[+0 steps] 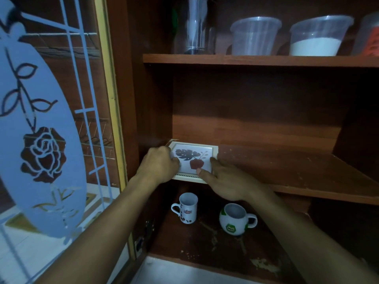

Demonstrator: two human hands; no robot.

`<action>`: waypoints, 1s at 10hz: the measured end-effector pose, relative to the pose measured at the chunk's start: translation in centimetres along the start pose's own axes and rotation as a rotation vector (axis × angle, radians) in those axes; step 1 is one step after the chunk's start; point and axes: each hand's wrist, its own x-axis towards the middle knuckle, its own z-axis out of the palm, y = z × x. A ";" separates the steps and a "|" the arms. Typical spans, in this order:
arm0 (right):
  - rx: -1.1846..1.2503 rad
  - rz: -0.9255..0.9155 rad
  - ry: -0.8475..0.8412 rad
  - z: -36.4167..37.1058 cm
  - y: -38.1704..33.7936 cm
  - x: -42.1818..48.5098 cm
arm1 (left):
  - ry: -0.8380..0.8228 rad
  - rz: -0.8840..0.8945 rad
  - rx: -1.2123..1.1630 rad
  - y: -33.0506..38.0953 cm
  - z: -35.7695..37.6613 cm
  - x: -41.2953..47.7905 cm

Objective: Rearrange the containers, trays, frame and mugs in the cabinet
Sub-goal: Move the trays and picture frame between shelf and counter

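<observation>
A small cream picture frame [193, 158] with a leaf and red pot print lies flat at the left end of the middle shelf [297, 177]. My left hand [160, 163] grips its left edge with curled fingers. My right hand [227, 182] holds its right front corner, thumb on the glass and fingers along the right side. On the bottom shelf stand a tall white mug [187, 208] and a round green-and-white mug [235, 219]. On the top shelf are two clear plastic containers, one empty [255, 36] and one holding white powder [319, 36].
A steel canister [196, 25] stands at the top shelf's left, and a container with red contents [371, 35] at its far right. The open glass door [47, 130] with a rose pattern hangs to the left. The middle shelf's right part is bare wood.
</observation>
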 end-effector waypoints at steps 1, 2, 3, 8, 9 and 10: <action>0.005 0.054 0.030 -0.1 0.5 0.0 | -0.056 -0.032 0.002 0.0 0.3 0.2; -0.062 -0.018 0.005 -0.5 0.9 -0.5 | -0.081 -0.050 0.001 -0.1 0.5 0.5; -0.099 -0.108 -0.028 -0.8 0.8 -0.5 | -0.091 -0.051 0.011 -0.2 0.5 0.6; 0.195 -0.050 0.115 -1.6 -0.6 -1.5 | -0.107 -0.001 -0.032 0.1 -0.1 0.3; 0.270 -0.023 0.143 -1.7 -0.9 -1.6 | -0.111 -0.011 -0.049 0.2 -0.2 0.2; 0.258 0.019 0.181 -1.8 -1.3 -1.6 | -0.095 -0.023 -0.078 0.4 -0.2 0.1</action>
